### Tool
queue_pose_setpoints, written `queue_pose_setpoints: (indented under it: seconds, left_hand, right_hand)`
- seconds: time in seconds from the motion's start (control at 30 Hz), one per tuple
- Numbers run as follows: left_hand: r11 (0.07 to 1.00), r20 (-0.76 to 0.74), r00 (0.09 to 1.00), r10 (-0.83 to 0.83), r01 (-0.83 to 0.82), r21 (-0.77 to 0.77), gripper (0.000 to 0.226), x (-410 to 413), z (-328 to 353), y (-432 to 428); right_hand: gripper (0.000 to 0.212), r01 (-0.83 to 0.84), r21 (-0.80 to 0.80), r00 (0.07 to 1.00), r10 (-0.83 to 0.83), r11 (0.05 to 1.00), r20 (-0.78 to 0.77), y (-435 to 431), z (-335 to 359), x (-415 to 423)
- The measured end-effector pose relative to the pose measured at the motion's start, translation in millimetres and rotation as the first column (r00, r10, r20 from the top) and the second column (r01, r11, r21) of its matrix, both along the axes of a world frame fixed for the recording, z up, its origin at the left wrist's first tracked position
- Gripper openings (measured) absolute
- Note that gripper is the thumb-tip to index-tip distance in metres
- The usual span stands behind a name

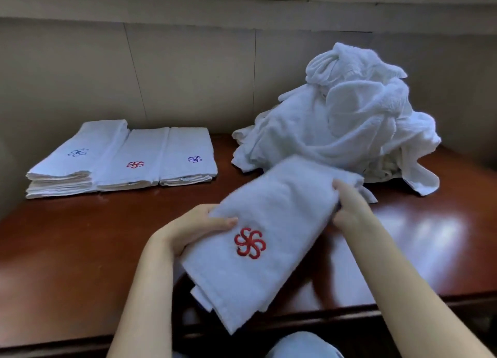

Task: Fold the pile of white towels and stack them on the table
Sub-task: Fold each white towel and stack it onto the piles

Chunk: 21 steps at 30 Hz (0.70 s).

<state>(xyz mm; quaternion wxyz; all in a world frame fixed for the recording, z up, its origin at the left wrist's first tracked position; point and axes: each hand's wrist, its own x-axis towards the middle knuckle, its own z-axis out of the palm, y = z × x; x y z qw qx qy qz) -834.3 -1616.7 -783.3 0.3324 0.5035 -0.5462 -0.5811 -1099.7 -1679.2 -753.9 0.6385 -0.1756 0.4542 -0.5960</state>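
Note:
A folded white towel (271, 231) with a red flower emblem hangs tilted above the near part of the dark wooden table (80, 244). My left hand (199, 225) grips its left edge, thumb on top. My right hand (349, 207) grips its right edge. A heap of unfolded white towels (347, 120) lies at the back right. At the back left stand three stacks of folded towels (123, 158) side by side, with blue, red and blue emblems; the left one is tallest.
A beige panelled wall (188, 75) runs close behind the table. The table's front edge (376, 309) crosses the bottom of the view, with my lap in light blue cloth (301, 347) below it.

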Motion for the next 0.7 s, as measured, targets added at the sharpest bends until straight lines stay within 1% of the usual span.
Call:
queue_pose_setpoints:
  seconds: [0.03,0.07,0.1,0.13,0.17,0.2,0.23,0.27,0.3,0.33,0.37,0.4,0.43,0.47,0.5,0.53,0.57,0.6,0.63,0.67,0.7]
  left_hand:
    - [0.999,0.147,0.989,0.032,-0.034,0.010,0.025,-2,-2,-3]
    - [0.998,0.354,0.934,0.052,-0.059,0.009,0.026,-2,-4,-7]
    - [0.997,0.547,0.835,0.069,-0.077,-0.008,0.029,-2,-8,-10]
    - [0.995,0.660,0.744,0.098,-0.096,-0.040,0.032,-3,-11,-12]
    - [0.991,0.695,0.707,0.132,-0.118,-0.067,0.034,-4,-13,-13]
    - [0.986,0.695,0.700,0.161,-0.140,-0.088,0.035,-4,-14,-13]
    - [0.984,0.689,0.703,0.177,-0.149,-0.100,0.037,-3,-13,-13]
    - [0.985,0.684,0.709,0.170,-0.145,-0.095,0.037,-2,-11,-12]
    - [0.989,0.677,0.722,0.144,-0.128,-0.074,0.037,-1,-10,-12]
    - [0.994,0.659,0.746,0.095,-0.101,-0.028,0.036,2,-9,-10]
    - [0.997,0.621,0.783,0.032,-0.070,0.038,0.035,6,-7,-7]
    - [0.992,0.556,0.830,-0.038,-0.034,0.118,0.036,10,-6,-3]
    - [0.984,0.474,0.874,-0.103,0.019,0.178,0.041,14,-4,1]
    - [0.981,0.377,0.916,-0.134,0.070,0.178,0.047,17,-3,4]
    - [0.991,0.251,0.963,-0.099,0.073,0.110,0.053,19,-3,4]
    - [1.000,0.088,0.996,0.011,-0.012,0.013,0.055,18,-4,3]
    - [0.981,-0.099,0.979,0.180,-0.186,-0.048,0.050,15,-3,0]
    - [0.924,-0.257,0.898,0.358,-0.380,-0.038,0.041,12,-1,-3]
    - [0.851,-0.334,0.802,0.496,-0.525,0.004,0.035,10,-1,-7]
    - [0.797,-0.330,0.744,0.581,-0.602,0.045,0.035,9,-2,-11]
    - [0.792,-0.263,0.754,0.602,-0.606,0.076,0.042,10,-4,-12]
  right_hand:
    - [0.017,0.053,0.039,0.987,-0.046,0.998,-0.152,2,-20,-9]
    - [0.021,0.085,0.070,0.955,-0.061,0.994,-0.291,3,-39,-19]
    - [0.024,0.119,0.081,0.908,-0.076,0.990,-0.411,2,-53,-28]
    - [0.031,0.143,0.068,0.833,-0.083,0.987,-0.546,2,-61,-36]
    - [0.042,0.172,0.041,0.713,-0.096,0.984,-0.695,0,-62,-42]
    - [0.054,0.203,-0.004,0.555,-0.118,0.979,-0.823,-2,-61,-46]
    - [0.061,0.236,-0.075,0.381,-0.163,0.969,-0.910,-3,-57,-47]
    - [0.062,0.243,-0.172,0.232,-0.229,0.955,-0.945,-4,-52,-46]
    - [0.059,0.215,-0.264,0.135,-0.297,0.940,-0.945,-6,-47,-42]
    - [0.051,0.136,-0.324,0.083,-0.337,0.936,-0.938,-8,-42,-35]
    - [0.041,0.002,-0.336,0.066,-0.335,0.942,-0.940,-11,-38,-26]
    - [0.036,-0.177,-0.296,0.051,-0.292,0.939,-0.955,-11,-36,-14]
    - [0.036,-0.368,-0.195,0.010,-0.206,0.909,-0.978,-11,-39,-1]
    - [0.043,-0.523,-0.050,-0.091,-0.115,0.851,-0.989,-11,-45,11]
    - [0.050,-0.603,0.124,-0.240,-0.031,0.788,-0.970,-10,-54,22]
    - [0.056,-0.610,0.269,-0.376,0.027,0.745,-0.926,-9,-65,30]
    - [0.059,-0.580,0.337,-0.446,0.057,0.742,-0.893,-10,-74,34]
    - [0.059,-0.543,0.347,-0.458,0.076,0.765,-0.886,-12,-79,35]
    - [0.060,-0.507,0.329,-0.440,0.090,0.797,-0.894,-16,-81,36]
    - [0.060,-0.470,0.321,-0.425,0.107,0.822,-0.899,-20,-81,35]
    - [0.060,-0.437,0.325,-0.424,0.127,0.839,-0.897,-23,-80,36]
